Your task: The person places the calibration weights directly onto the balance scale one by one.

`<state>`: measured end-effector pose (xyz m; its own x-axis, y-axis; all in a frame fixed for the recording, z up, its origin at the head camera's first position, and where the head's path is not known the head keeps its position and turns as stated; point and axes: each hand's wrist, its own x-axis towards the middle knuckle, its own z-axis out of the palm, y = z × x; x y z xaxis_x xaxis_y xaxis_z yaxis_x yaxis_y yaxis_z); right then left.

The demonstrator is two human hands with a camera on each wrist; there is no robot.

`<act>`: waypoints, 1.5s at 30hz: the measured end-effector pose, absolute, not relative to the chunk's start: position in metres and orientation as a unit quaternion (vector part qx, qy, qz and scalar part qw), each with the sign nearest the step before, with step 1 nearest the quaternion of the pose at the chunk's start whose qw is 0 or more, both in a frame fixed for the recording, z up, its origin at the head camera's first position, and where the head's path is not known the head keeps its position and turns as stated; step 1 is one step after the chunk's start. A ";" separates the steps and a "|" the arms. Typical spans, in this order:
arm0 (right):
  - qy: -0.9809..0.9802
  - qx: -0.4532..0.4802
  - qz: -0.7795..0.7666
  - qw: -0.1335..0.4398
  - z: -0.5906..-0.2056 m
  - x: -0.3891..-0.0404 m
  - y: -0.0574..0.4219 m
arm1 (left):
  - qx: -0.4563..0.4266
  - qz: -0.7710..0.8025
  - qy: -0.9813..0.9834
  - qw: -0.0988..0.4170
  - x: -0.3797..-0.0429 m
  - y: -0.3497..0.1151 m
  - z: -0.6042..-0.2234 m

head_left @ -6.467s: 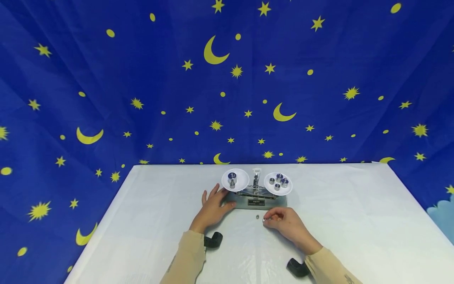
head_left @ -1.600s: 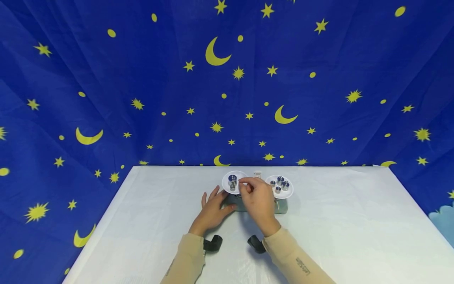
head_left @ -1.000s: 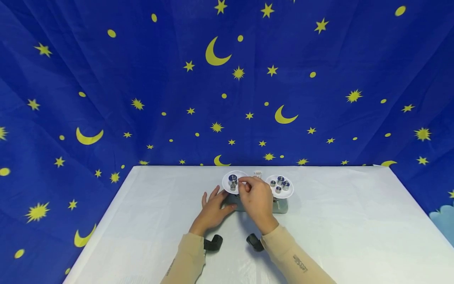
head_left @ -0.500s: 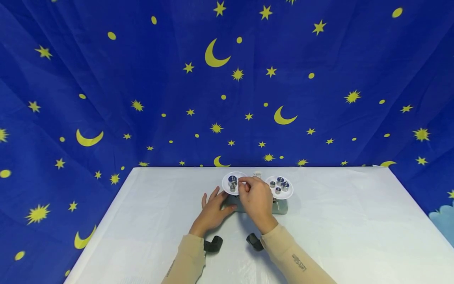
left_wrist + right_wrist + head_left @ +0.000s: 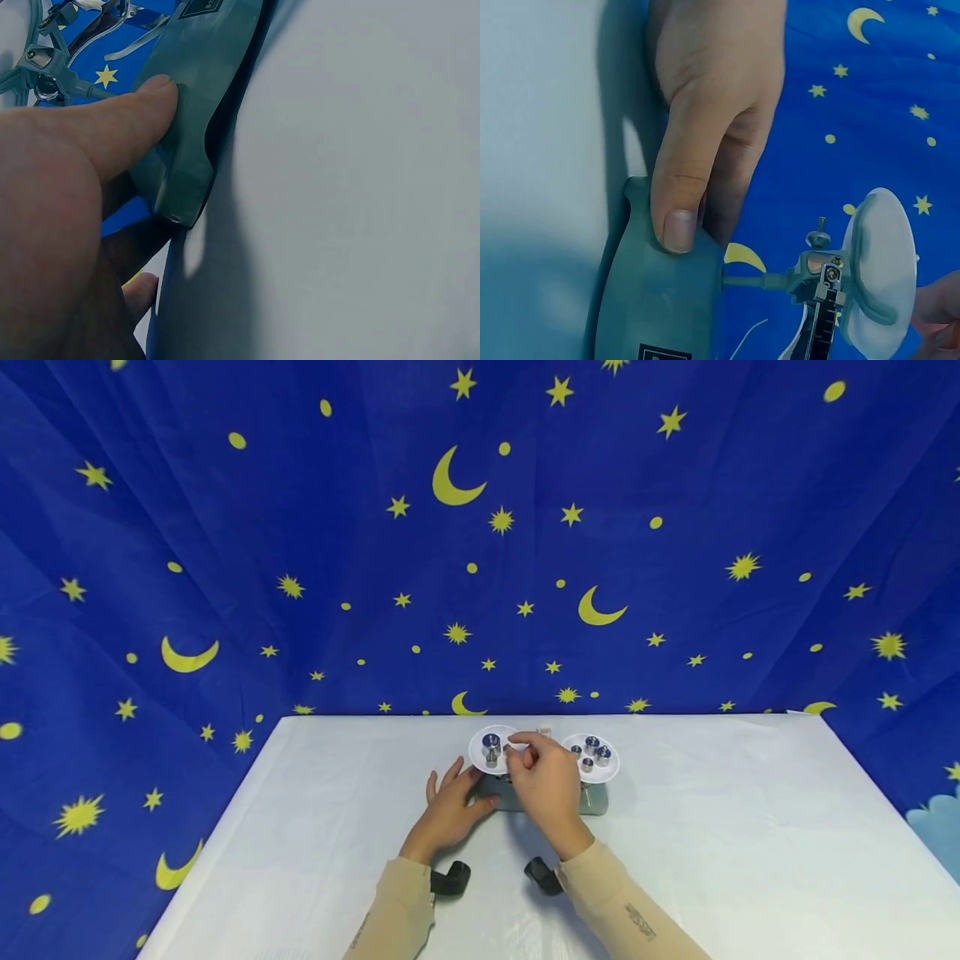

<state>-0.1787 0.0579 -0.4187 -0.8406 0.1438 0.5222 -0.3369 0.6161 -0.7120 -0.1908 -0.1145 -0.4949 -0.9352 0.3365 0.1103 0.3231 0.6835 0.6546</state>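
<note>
A grey-green balance scale [image 5: 596, 800] has two white pans. My left hand [image 5: 447, 810] grips the left end of its base, thumb on the front and fingers behind, as the left wrist view also shows. My right hand [image 5: 547, 785] reaches across the scale to the left pan [image 5: 480, 762], thumb and index finger slightly apart at its right edge. A tiny metal weight [image 5: 507, 749] shows right by these fingertips. Also on that pan are a larger weight [image 5: 491, 742] and a smaller weight [image 5: 491, 759]. The right hand hides the scale's centre.
The right pan [image 5: 611, 771] carries several metal weights [image 5: 592, 745]. Black curved mounts [image 5: 452, 878] sit at both wrists. A white-covered table [image 5: 750, 827] reaches back to a blue curtain [image 5: 480, 560] with moons and stars.
From the tabletop, my right hand has moved up and left to the left pan. Its pinched thumb and index finger have just parted, baring the tiny weight. My left hand stays on the base.
</note>
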 end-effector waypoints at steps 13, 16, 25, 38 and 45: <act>-0.841 0.064 0.478 0.246 -0.417 -0.163 0.071 | 0.178 0.354 0.918 0.004 -0.190 -0.115 -0.497; -0.838 0.057 0.498 0.215 -0.418 -0.160 0.074 | 0.175 0.355 0.918 0.004 -0.190 -0.116 -0.496; -0.828 0.050 0.533 0.165 -0.426 -0.148 0.084 | 0.177 0.364 0.914 0.007 -0.190 -0.115 -0.496; -0.816 0.063 0.549 0.169 -0.437 -0.135 0.096 | 0.181 0.362 0.914 0.002 -0.190 -0.115 -0.497; -0.821 0.041 0.549 0.151 -0.443 -0.130 0.102 | 0.172 0.360 0.917 0.012 -0.190 -0.114 -0.496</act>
<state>-0.1302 0.1024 -0.4430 -0.9512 0.0983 0.2925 -0.2329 0.3931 -0.8895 -0.1904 -0.1143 -0.4961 -0.9406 0.3236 0.1024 0.3067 0.6811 0.6649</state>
